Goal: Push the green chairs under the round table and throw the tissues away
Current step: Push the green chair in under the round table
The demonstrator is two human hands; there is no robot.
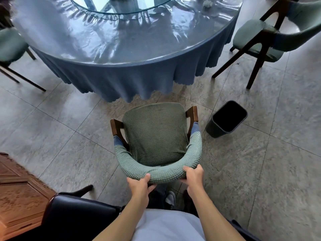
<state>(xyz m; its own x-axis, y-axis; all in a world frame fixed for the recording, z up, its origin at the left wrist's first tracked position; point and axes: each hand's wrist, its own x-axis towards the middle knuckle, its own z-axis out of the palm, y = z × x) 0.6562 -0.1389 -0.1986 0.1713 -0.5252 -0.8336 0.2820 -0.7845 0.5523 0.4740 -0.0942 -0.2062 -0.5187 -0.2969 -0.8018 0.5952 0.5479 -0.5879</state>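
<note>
A green chair (154, 134) with wooden arms stands on the tiled floor in front of me, its seat facing the round table (121, 40), which wears a blue skirted cloth under a clear cover. My left hand (139, 184) grips the curved backrest at its left. My right hand (194, 174) grips the backrest at its right. The chair's front edge sits just short of the tablecloth hem. A crumpled tissue (207, 4) lies on the tabletop at the far right. A second green chair (267, 37) stands at the upper right, and a third green chair (10, 44) at the left.
A dark waste bin (225, 119) stands open on the floor right of the chair. A glass turntable (121, 6) covers the table's centre. A carved wooden cabinet (19, 193) and a black chair (78, 211) sit at my lower left.
</note>
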